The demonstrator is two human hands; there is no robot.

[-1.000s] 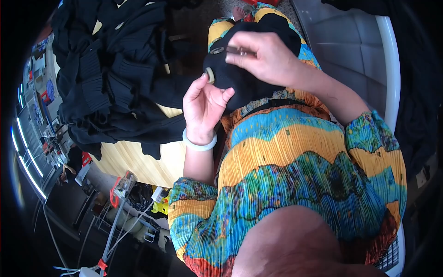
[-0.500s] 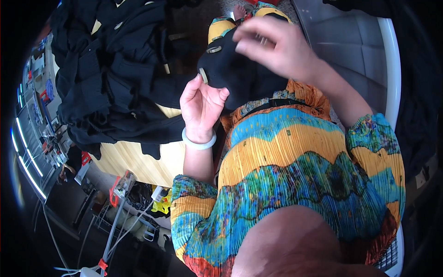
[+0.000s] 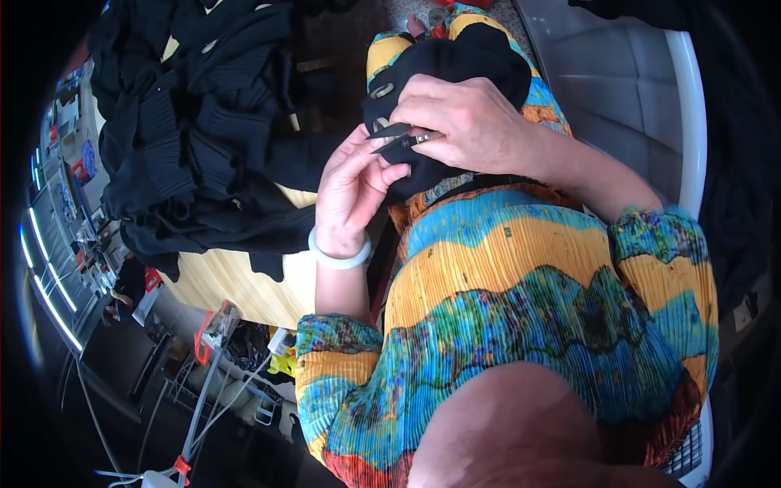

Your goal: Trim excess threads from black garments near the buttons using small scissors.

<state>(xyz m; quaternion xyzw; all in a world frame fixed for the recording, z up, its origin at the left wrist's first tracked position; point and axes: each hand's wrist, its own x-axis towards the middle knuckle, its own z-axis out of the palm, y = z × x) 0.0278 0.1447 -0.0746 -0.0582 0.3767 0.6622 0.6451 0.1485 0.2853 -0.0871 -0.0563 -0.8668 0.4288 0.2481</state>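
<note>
A black knit garment point(image 3: 480, 61) is spread across my lap, with a pale ring-shaped button point(image 3: 381, 91) on its left edge. My left hand point(image 3: 355, 175) pinches that edge at a second button point(image 3: 381, 124), thumb and fingers closed. From the right, my right hand point(image 3: 468, 126) is closed around small thread snips point(image 3: 397, 138). Their two dark pointed blades stand apart, tips toward the left fingers and the second button. Any thread there is too small to make out.
More black knit garments point(image 3: 195, 163) are heaped on a light wooden table point(image 3: 244, 285) at my left. A large grey tub with a white rim point(image 3: 695, 122) stands at my right. A metal stand with cables point(image 3: 199, 407) rises at lower left.
My right hand has come down and left to the garment's edge, and the snips' blades now show beside my left fingers. My left fingers have closed further around the button edge.
</note>
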